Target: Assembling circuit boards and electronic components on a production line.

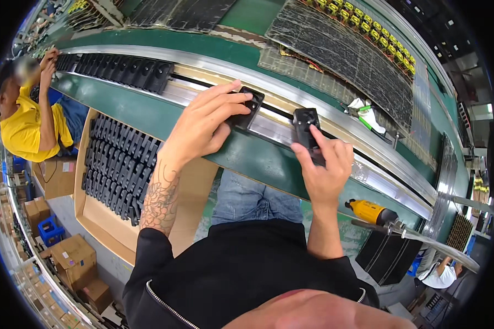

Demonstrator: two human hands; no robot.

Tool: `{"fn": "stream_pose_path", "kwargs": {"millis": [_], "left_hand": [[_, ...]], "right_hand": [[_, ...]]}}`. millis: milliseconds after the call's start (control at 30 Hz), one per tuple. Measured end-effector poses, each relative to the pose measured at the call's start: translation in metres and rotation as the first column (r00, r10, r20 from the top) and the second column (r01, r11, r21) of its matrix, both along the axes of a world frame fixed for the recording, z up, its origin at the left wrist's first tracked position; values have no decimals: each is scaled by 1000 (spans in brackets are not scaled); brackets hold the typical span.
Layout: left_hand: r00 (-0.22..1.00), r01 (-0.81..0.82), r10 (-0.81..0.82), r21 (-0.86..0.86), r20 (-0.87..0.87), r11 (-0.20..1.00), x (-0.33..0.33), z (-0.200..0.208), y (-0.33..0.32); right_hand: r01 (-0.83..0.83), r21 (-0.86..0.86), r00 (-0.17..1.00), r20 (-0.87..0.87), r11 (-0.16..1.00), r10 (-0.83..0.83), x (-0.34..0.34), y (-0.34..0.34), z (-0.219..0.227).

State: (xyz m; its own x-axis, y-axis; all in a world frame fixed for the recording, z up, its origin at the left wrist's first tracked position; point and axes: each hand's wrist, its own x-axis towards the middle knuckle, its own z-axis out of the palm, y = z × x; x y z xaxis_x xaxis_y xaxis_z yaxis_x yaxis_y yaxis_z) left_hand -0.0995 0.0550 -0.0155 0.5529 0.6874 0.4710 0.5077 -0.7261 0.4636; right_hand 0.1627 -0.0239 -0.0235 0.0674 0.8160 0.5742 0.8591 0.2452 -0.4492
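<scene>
My left hand (206,118) has its fingers over a black plastic housing (251,105), with the thumb at its near side. This housing sits on a long metal rail (271,126) running across the green bench. A little to the right, my right hand (328,164) grips a second black plastic housing (305,122) between thumb and fingers. That one stands across the same rail, apart from the first. Farther left, a row of similar black housings (126,71) lies side by side along the track.
A cardboard box (112,249) of stacked black parts stands at my lower left. A yellow power screwdriver (370,211) lies at right by a metal arm. Beyond the rail are dark boards (340,55), yellow components (362,24) and a white cloth (368,116). A co-worker in yellow (30,129) sits far left.
</scene>
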Motion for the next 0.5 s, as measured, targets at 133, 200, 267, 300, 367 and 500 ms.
{"fn": "stream_pose_path", "kwargs": {"millis": [133,200,267,300,367,500], "left_hand": [[996,-22,25,36,-89,999,11,3,3],[992,-33,39,50,-121,998,11,3,3],[988,-47,51,25,-147,999,10,2,4],[985,-56,58,14,-160,998,10,2,5],[982,-66,66,6,-175,998,10,5,3],[982,-141,155,123,-109,982,15,10,-11]], "right_hand": [[5,12,998,67,1000,-6,-13,11,-9],[2,18,996,86,1000,-4,-21,19,-10],[-78,-9,992,96,997,78,-32,29,-6],[-119,-21,988,100,993,121,-37,34,-3],[-161,-30,981,102,987,163,-44,35,5],[-224,-27,968,-123,974,219,-55,24,23]]}}
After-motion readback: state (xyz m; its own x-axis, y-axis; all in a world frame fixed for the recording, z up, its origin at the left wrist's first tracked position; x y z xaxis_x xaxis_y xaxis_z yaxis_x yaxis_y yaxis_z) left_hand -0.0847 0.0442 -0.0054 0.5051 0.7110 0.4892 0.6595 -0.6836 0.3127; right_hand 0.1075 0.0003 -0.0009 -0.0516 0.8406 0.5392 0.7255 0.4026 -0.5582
